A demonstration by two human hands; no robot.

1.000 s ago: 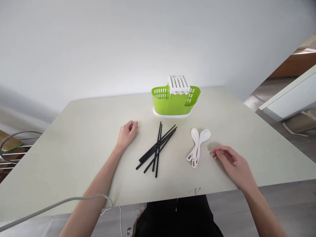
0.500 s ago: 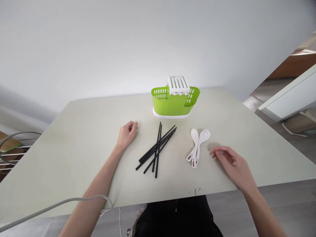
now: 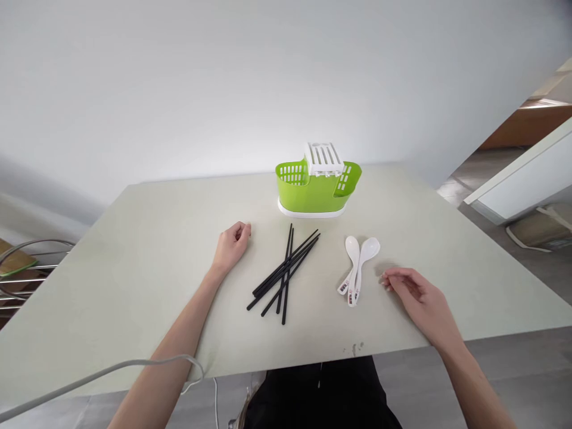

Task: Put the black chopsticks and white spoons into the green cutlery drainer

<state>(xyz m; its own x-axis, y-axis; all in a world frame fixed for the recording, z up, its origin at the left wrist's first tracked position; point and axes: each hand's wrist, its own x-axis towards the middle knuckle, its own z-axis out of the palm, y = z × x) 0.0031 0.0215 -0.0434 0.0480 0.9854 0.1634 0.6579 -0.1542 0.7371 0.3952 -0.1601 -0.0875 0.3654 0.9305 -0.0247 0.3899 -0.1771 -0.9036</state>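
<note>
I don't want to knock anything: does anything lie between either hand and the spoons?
Yes, for the left hand: the crossed chopsticks lie between it and the spoons. Nothing visible stands between the right hand and the spoons.

All-black chopsticks (image 3: 285, 266); white spoons (image 3: 358, 268) bearing small dark and reddish printed marks; a bright green basket (image 3: 313, 199) patterned with rows of holes, its base (image 3: 308, 213) and slatted top (image 3: 326, 170) white. Pale greenish-grey table (image 3: 179, 220), pale grey wall (image 3: 268, 89), grey cable (image 3: 129, 362).
</note>
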